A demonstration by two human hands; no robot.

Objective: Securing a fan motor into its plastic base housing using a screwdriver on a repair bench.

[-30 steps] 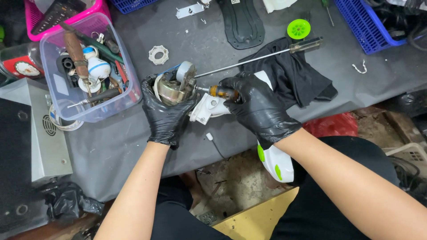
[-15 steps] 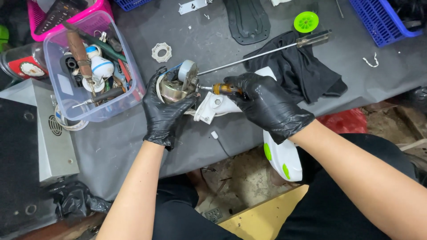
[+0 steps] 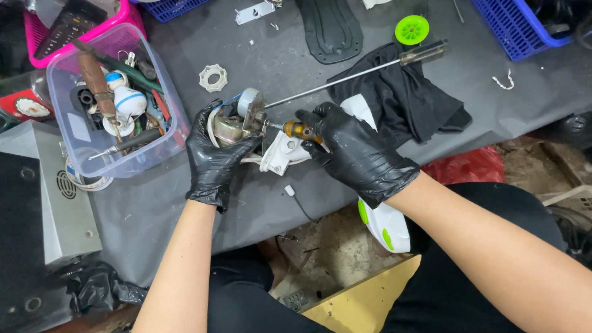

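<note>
Workbench (image 3: 296,80): grey covered surface carrying everything below; the landmark here is the small motor at its front edge.
Clear plastic tub (image 3: 74,132): left of the motor, full of mixed parts and tools.
Black cloth (image 3: 401,102): right of the motor, crumpled, with a long thin screwdriver (image 3: 345,77) lying across it.
Right hand (image 3: 354,148): black glove, just right of the motor, fingers curled tight round an amber-handled screwdriver (image 3: 300,130) whose tip points into the motor.
Left hand (image 3: 217,161): black glove, wrapped round the motor from the left and below, fingers clasped on its body.
Small motor (image 3: 237,120): metal, round, held above a white plastic housing (image 3: 285,154).
White ring (image 3: 213,77): behind the motor, apart from it.
</note>
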